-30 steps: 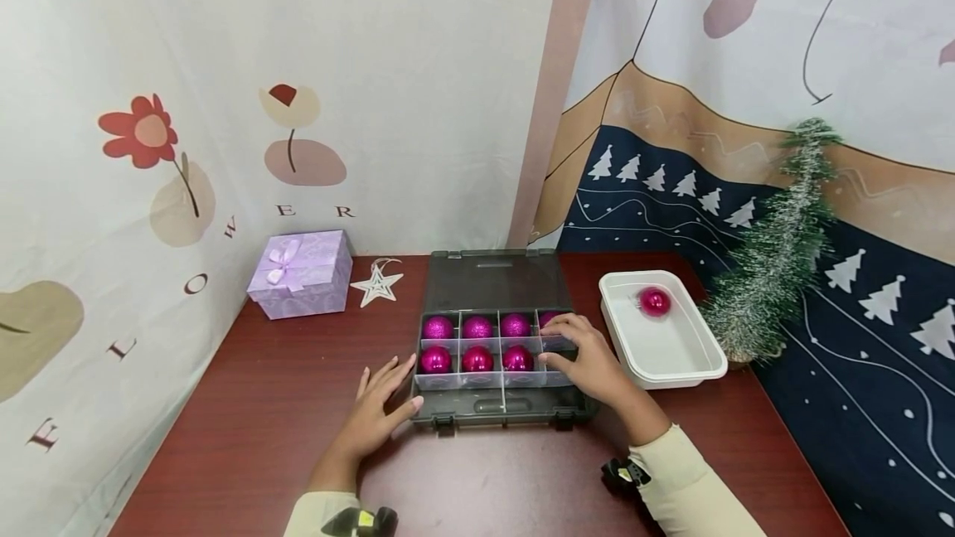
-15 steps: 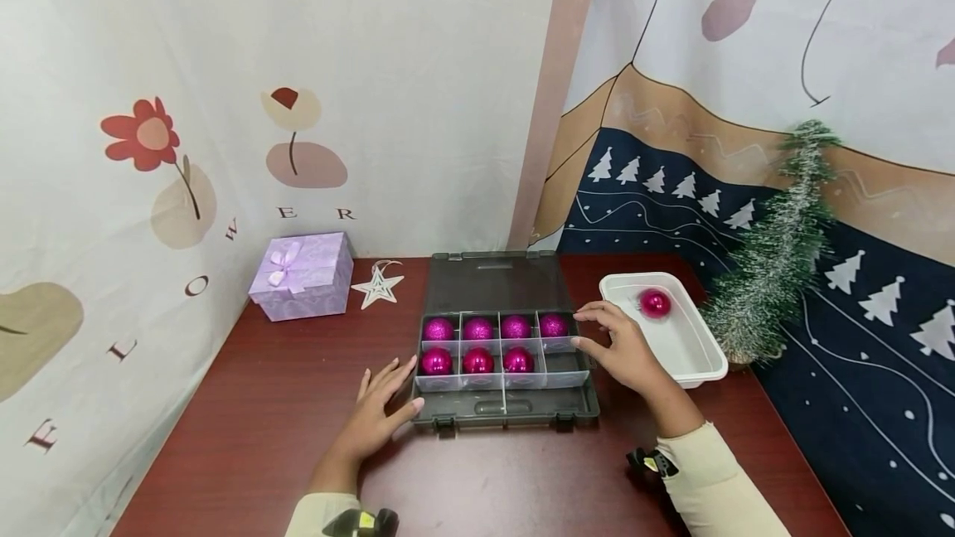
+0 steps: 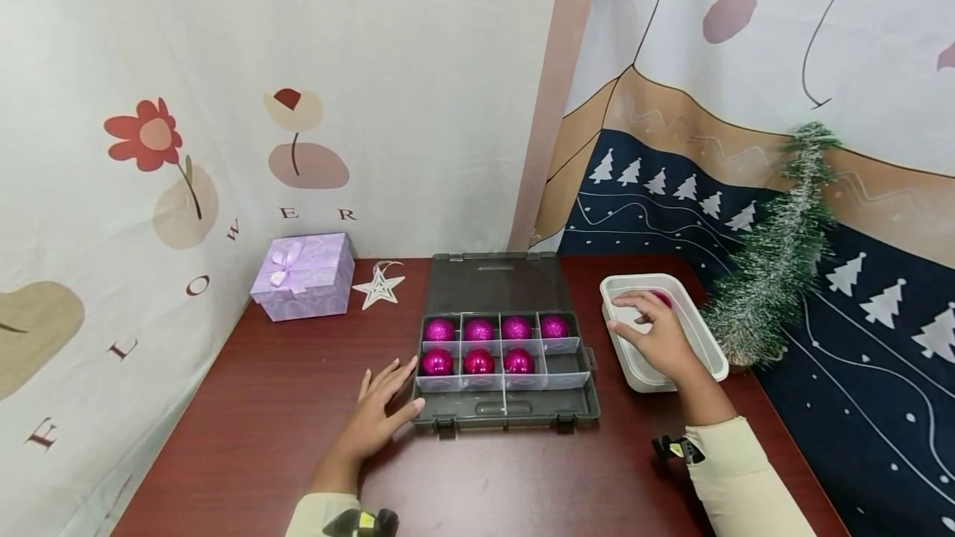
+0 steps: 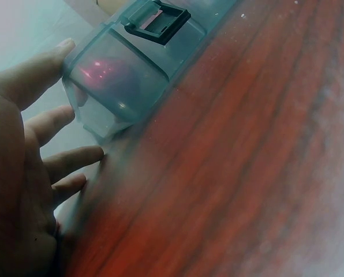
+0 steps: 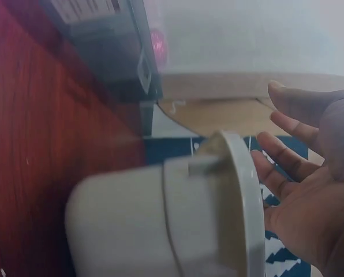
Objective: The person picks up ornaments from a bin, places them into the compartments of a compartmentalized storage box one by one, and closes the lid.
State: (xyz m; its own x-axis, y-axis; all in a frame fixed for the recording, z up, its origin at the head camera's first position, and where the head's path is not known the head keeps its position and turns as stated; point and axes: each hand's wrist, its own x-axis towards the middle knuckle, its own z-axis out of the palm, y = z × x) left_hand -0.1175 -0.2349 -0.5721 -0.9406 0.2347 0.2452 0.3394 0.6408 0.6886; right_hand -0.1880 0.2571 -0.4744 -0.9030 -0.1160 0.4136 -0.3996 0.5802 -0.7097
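Observation:
My left hand (image 3: 376, 414) has its fingers spread and straight, with the fingertips at the left wall of a dark see-through compartment box (image 3: 462, 408). Several magenta Christmas baubles (image 3: 479, 361) sit in its cells, glittery in the back row and shiny in front. My right hand (image 3: 660, 342) hovers over a white plastic tub (image 3: 712, 363), thumb and fingers parted and nothing between them. Beyond the fingertips lies a shiny bauble (image 3: 661, 297), partly hidden by that hand. In the right wrist view the hand (image 5: 310, 167) is just above the tub's rim (image 5: 247, 196).
The box's lid (image 3: 496, 284) lies back behind it. A lilac gift box (image 3: 313, 276) with a bow and a white star ornament (image 3: 378, 287) are at the back left. A small frosted Christmas tree (image 3: 776, 263) stands right of the tub, against the printed cloth.
My right hand has let go of a glittery bauble in the box's back right cell and moved right, over the white tub. The left hand has stayed at the box.

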